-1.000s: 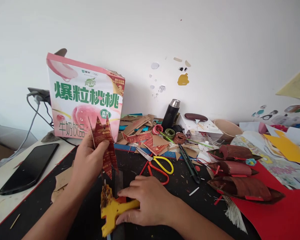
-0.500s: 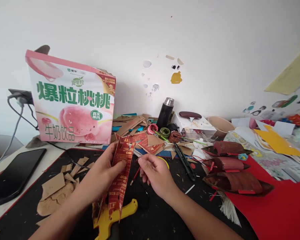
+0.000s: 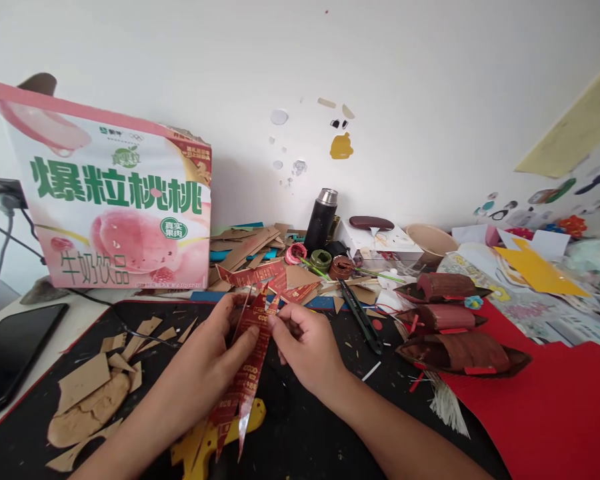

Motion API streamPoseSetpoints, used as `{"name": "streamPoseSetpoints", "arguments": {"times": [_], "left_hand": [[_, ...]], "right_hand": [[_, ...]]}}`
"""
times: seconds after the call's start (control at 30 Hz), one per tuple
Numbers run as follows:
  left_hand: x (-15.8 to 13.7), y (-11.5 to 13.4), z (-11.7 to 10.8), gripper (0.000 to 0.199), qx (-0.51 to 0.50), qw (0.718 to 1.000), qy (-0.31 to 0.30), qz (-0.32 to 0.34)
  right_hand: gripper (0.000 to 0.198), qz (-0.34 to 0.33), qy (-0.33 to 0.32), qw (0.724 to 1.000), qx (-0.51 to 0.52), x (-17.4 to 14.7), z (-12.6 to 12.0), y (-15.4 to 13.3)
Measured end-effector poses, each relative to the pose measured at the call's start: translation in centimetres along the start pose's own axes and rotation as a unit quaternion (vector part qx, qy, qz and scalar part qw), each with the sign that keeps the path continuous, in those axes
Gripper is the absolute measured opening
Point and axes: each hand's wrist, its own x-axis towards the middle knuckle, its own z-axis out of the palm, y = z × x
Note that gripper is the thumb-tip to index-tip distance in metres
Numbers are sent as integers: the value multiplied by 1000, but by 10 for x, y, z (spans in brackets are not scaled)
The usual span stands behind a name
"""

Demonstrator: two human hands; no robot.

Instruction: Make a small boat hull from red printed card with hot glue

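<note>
My left hand (image 3: 220, 347) is closed around folded red printed cardboard (image 3: 253, 373), whose long pointed ends hang downward. Its thumb lies flat across the printed face. At the right edge of this cardboard, my right hand (image 3: 305, 343) is pinched, thumb against curled fingers; whatever lies between the fingertips is too small to make out. Beneath the cardboard is a yellow tool (image 3: 200, 443) on the black mat (image 3: 330, 427), partly covered by it and by my left arm. More red printed cardboard (image 3: 260, 272) lies just behind my hands.
Cardboard scraps (image 3: 85, 383) and a phone (image 3: 17, 357) lie left, before a large drink box (image 3: 120, 220). Behind are paint jars (image 3: 321, 260) and a black flask (image 3: 323, 220). A utility knife (image 3: 360, 317), several brown model boats (image 3: 465, 360) and red paper (image 3: 555, 400) are right.
My right hand has moved left and up to the cardboard's edge. The cardboard has turned a little in my left hand. The whole view has shifted to the right.
</note>
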Motion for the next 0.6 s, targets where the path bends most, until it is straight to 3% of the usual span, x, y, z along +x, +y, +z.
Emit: {"name": "streamPoseSetpoints", "arguments": {"times": [0.13,0.33,0.6], "left_hand": [[2,5,-4,48,6,1000,-1,0],[15,17,-16,32,148,988,19,23],[28,27,-11,30,176,984,16,38]], "right_hand": [[27,-6,14,1000,-18,4,-4,-1],[24,-43,-10,999,-27,3,-6,-6],[22,-34,-10,999,-40,5,-10,-6]]}}
